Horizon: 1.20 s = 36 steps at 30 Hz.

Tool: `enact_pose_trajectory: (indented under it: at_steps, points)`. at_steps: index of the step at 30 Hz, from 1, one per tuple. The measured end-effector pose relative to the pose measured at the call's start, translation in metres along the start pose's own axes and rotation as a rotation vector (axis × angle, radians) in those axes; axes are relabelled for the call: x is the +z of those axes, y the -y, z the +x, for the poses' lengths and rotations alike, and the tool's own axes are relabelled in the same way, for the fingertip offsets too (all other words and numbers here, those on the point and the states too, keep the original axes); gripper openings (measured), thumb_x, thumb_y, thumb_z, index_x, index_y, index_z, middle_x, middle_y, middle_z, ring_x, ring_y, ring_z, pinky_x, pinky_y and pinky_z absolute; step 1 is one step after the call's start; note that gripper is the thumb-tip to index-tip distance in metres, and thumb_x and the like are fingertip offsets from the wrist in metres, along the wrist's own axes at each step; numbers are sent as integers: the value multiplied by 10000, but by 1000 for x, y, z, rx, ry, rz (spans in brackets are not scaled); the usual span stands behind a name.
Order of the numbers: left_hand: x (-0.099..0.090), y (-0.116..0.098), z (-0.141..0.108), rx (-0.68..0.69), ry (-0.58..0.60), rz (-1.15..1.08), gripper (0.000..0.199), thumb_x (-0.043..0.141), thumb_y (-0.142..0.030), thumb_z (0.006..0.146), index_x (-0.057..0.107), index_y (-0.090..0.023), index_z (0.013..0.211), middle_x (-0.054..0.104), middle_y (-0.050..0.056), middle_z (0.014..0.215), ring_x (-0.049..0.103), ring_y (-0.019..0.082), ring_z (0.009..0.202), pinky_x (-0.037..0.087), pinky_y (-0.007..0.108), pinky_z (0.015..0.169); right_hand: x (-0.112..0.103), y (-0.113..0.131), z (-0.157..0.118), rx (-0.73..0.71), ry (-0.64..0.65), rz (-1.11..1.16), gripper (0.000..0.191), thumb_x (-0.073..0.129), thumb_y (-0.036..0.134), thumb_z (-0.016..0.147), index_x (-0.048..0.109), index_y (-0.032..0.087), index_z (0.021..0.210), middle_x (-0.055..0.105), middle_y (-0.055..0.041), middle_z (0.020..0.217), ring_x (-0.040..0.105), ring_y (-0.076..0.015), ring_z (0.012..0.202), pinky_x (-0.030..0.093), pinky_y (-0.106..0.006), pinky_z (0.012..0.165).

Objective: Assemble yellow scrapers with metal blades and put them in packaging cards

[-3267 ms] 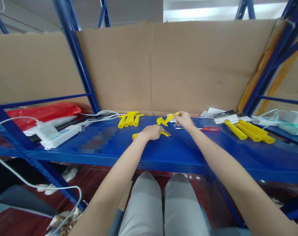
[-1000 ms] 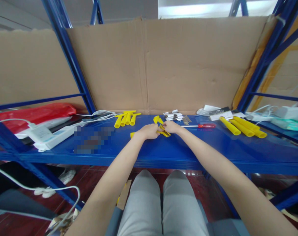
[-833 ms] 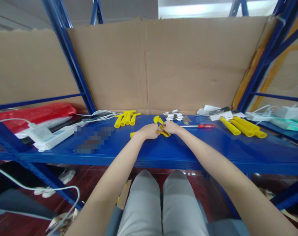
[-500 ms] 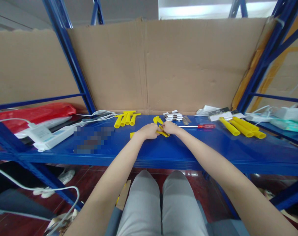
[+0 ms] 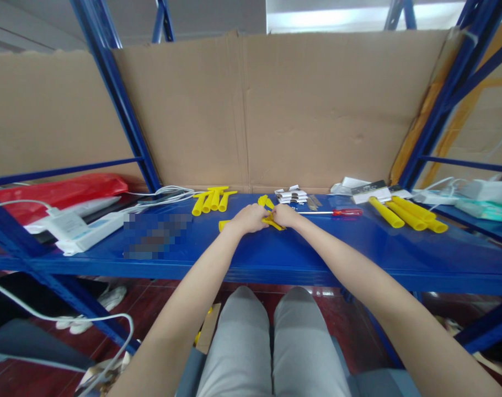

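Note:
My left hand (image 5: 251, 219) is closed around a yellow plastic scraper that lies nearly sideways just above the blue shelf. The round end of the scraper's handle (image 5: 223, 225) pokes out left of that wrist, and its flat head (image 5: 276, 224) shows between my hands. At the head, my right hand (image 5: 284, 215) has its fingers pinched together; anything small in them is hidden. Just behind my hands are loose yellow plastic pieces (image 5: 265, 200). A screwdriver (image 5: 346, 213) with a red handle lies right of my right hand, near small white-and-black packets (image 5: 291, 195) and thin flat strips (image 5: 315, 202).
Several yellow scrapers (image 5: 212, 199) lie at the back left, and several yellow handles (image 5: 408, 214) at the right. A white power strip (image 5: 91, 231), cables (image 5: 172, 193) and a red bag (image 5: 64, 190) occupy the left. Cardboard (image 5: 309, 110) walls the back between blue posts (image 5: 122, 99).
My hands stay at the scraper's head, with only a slight shift of the fingers. The other things on the shelf have not moved.

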<state>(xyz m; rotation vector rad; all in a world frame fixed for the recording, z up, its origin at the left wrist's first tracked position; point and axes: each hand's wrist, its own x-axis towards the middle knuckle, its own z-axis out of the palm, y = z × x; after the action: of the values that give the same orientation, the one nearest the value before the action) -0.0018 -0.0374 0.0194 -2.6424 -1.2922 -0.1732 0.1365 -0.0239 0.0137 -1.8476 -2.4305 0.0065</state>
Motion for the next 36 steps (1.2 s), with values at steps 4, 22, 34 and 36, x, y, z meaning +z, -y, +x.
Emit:
enact_pose_trajectory:
  at_steps: [4, 22, 34, 36]
  points:
    - [1, 1, 0, 4, 18, 10, 286, 589, -255, 853, 719, -180, 1096, 730, 116, 1078, 665, 286, 1055, 492, 334, 874, 2, 1, 1, 6, -23, 25, 288, 505, 197, 905, 738, 80, 1026, 727, -193, 1068, 689, -259, 996, 474, -244, 790]
    - [10, 10, 4, 32, 13, -50, 301, 609, -264, 849, 729, -223, 1123, 734, 83, 1089, 660, 244, 1058, 480, 284, 890, 13, -27, 12, 26, 54, 535, 222, 572, 116, 836, 713, 85, 1005, 526, 33, 470, 429, -80, 418, 333, -187, 441]
    - [10, 13, 3, 26, 5, -86, 303, 634, -234, 844, 729, -245, 1132, 746, 79, 1075, 675, 237, 1043, 476, 289, 897, 5, -30, 6, -61, 146, 578, 409, 481, 42, 834, 681, 92, 1188, 461, 63, 477, 359, -59, 413, 298, -173, 433]
    - [11, 13, 3, 32, 2, -77, 328, 623, -243, 849, 713, -266, 1164, 746, 62, 1073, 676, 224, 1034, 478, 275, 888, 6, -31, 6, -78, 152, 568, 400, 468, 45, 839, 690, 94, 1167, 480, 54, 497, 360, -58, 423, 295, -172, 434]
